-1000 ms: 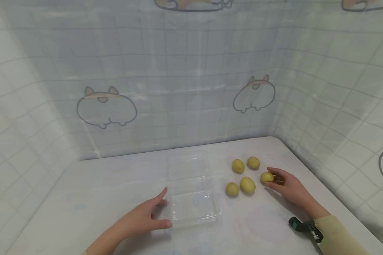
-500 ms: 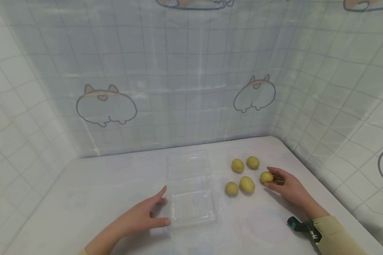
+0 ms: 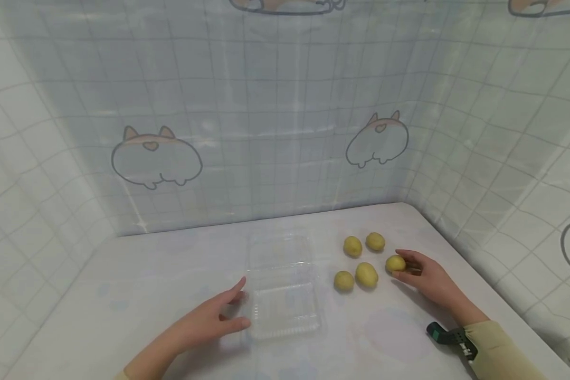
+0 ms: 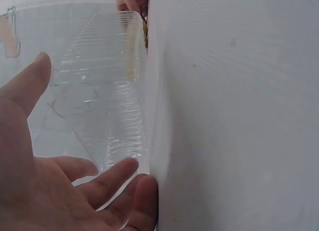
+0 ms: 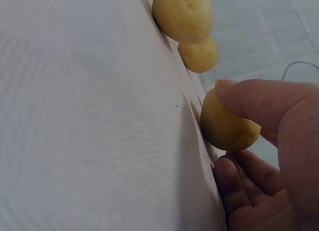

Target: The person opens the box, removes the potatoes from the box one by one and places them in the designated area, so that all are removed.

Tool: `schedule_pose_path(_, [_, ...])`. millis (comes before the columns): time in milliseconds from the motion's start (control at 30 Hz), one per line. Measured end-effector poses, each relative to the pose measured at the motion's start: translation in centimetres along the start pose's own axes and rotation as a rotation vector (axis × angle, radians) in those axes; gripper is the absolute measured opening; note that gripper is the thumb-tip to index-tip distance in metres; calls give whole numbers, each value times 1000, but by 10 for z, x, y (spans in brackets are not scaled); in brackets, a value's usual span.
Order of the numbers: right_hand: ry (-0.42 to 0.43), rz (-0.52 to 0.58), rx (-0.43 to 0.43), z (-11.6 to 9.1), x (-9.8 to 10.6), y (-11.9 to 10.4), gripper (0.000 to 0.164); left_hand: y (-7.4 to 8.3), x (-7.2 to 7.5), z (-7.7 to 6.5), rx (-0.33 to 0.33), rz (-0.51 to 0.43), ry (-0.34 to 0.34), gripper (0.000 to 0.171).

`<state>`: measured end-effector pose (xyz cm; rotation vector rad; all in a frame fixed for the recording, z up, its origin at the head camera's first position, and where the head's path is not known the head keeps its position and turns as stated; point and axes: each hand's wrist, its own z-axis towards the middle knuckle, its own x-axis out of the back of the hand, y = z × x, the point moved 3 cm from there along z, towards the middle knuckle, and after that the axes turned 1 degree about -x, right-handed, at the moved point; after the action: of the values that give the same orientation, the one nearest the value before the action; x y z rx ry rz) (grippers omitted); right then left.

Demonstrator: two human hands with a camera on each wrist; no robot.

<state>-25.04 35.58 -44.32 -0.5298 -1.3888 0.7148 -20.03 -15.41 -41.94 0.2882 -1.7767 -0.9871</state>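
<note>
My right hand point(image 3: 429, 277) holds a small yellow potato point(image 3: 395, 263) on the right side of the table. Seen from the right wrist, the thumb lies on this potato point(image 5: 224, 124), with the fingers around its other side. Several more potatoes point(image 3: 367, 275) lie to its left. Mid-table lies a clear plastic clamshell box point(image 3: 285, 318), its lid point(image 3: 280, 252) spread out toward the back. Beside the box's left edge is my left hand point(image 3: 209, 322), thumb and fingers spread, holding nothing. Whether its fingertips touch the box point(image 4: 124, 106) I cannot tell.
The white tabletop point(image 3: 138, 295) meets a curtain point(image 3: 266, 158) with a grid and animal drawings at the back. Similar cloth hangs along both sides. A dark strap device point(image 3: 448, 336) sits at my right wrist.
Both hands keep almost the same places and poses. The scene shifts very slightly left with the head camera, and glints on the clear box change.
</note>
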Motion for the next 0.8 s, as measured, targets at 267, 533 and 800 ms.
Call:
schedule_pose_path(267, [-11, 13, -14, 2, -3, 0, 70, -2, 0, 2, 51, -125, 47, 73])
schedule_pose_path(533, [-20, 17, -11, 9, -9, -2, 70, -3, 5, -1, 107, -169, 117, 64])
schedule_pose_path(800, [-10, 6, 17, 12, -7, -8, 73, -9, 18, -2, 154, -179, 129, 67])
